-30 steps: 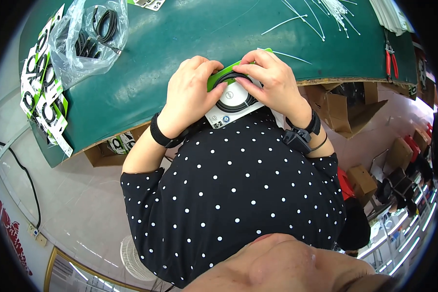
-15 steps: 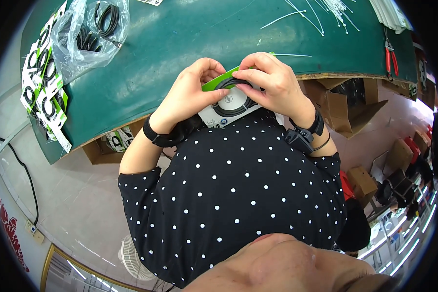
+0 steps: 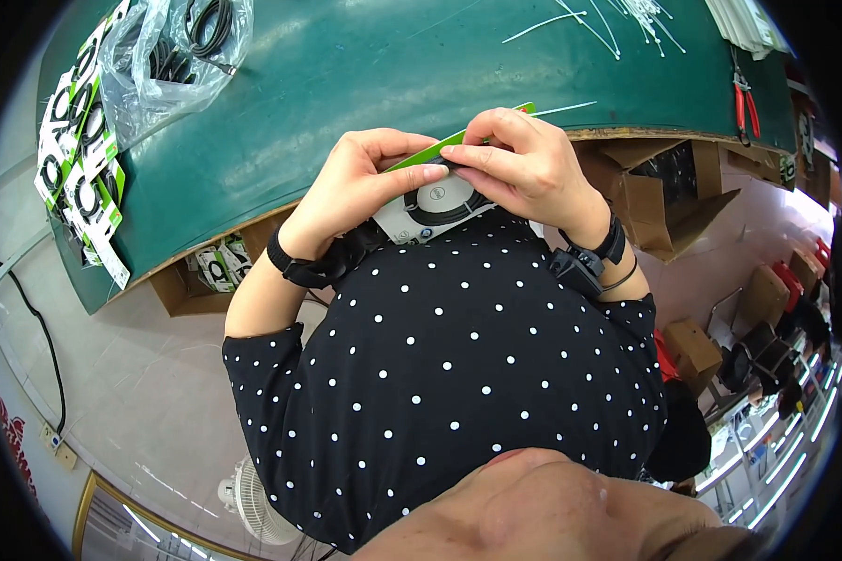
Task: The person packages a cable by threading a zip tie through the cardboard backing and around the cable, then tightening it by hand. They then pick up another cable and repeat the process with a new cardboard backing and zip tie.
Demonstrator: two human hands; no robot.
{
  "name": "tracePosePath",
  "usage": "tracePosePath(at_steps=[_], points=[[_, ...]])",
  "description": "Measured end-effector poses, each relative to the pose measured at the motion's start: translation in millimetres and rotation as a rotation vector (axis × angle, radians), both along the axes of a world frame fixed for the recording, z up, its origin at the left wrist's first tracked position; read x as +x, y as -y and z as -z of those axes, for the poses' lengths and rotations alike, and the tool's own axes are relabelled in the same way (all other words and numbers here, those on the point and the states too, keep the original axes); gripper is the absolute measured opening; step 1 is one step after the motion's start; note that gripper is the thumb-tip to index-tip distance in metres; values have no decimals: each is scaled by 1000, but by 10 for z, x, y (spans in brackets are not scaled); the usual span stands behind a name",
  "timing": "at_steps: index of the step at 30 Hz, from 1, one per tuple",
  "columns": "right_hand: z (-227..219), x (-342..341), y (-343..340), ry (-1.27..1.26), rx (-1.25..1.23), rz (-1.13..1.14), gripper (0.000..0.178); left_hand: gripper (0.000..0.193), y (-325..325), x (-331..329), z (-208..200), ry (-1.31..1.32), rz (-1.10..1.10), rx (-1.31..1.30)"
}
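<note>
A white and green packaging card (image 3: 398,224) is tilted close against my front at the table edge, with a coiled black cable (image 3: 444,218) lying on its face. My left hand (image 3: 346,182) is closed on the card's left part, its thumb pressing on top of the coil. At the coil's upper side my right hand (image 3: 533,168) pinches with thumb and forefinger; what lies between the fingertips is hidden. A thin white cable tie (image 3: 568,108) sticks out to the right from behind the right hand, over the table.
The green table (image 3: 346,84) bears carded cables (image 3: 84,159) and a clear bag (image 3: 154,93) of black cables at left. Loose cable ties (image 3: 641,14) and red-handled pliers (image 3: 745,107) are at the far right. Open cardboard boxes (image 3: 660,215) stand below the edge.
My left hand has shifted slightly, and its thumb now reaches further right over the coil. The right fingertips have come closer to it. The view has moved a little.
</note>
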State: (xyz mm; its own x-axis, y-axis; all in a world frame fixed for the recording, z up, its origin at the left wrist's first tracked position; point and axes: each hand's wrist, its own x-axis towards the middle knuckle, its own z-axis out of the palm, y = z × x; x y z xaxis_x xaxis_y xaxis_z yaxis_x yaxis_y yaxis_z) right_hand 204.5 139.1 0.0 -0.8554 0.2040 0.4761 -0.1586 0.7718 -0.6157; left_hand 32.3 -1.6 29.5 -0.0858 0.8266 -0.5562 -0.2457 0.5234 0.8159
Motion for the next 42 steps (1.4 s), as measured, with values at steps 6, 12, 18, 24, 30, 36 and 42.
tracePosePath(at_steps=[6,12,18,24,30,36,42], points=[[-59,-39,24,-4,41,-3,29,27,40,-42,9,17,-40,12],[-156,-67,-23,-73,79,21,28,24,-26,-93,-167,-53,32,120],[-102,7,-98,-60,108,-29,15,22,-123,-68,69,-161,76,103],[-53,43,15,36,167,-95,15,23,-60,-42,87,-80,79,55],[-130,107,10,-52,177,-31,13,24,-137,-50,1,-92,79,101],[-143,62,-67,-205,242,-50,11,25,-166,-54,-40,-101,5,127],[-165,105,-42,-220,227,84,14,25,-192,-58,-19,-128,-72,140]])
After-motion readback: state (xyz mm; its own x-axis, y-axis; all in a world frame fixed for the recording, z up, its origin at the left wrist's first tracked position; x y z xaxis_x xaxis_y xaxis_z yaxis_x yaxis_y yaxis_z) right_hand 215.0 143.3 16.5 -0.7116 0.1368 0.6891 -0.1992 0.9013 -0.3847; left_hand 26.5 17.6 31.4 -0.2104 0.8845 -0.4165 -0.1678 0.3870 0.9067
